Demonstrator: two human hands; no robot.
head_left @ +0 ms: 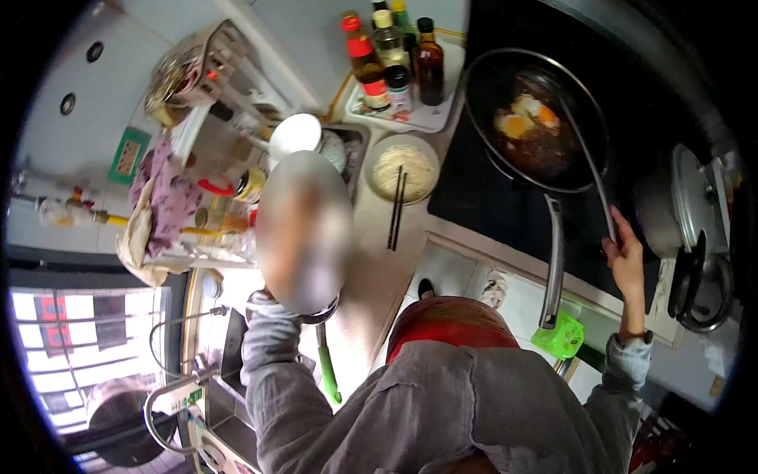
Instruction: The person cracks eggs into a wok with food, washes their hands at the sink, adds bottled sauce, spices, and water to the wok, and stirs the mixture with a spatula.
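My right hand (626,259) is closed round the end of a long-handled metal spatula (594,170). The spatula's far end reaches into a dark frying pan (483,130) on the black stove, and its head is hard to make out. Fried eggs (527,117) with orange yolks lie in brown liquid in that pan. The pan's own handle (554,261) points toward me, apart from my hand. Over the counter at left, a blurred patch covers my left hand (296,229), so its fingers and anything in them are hidden. Near its wrist lies a green-handled utensil (328,367).
A bowl of pale noodles (403,167) with dark chopsticks (397,207) across its rim stands left of the stove. Behind it, a tray (433,120) holds several sauce bottles. A white bowl (295,137) is farther left. A lidded pot (679,197) stands at right.
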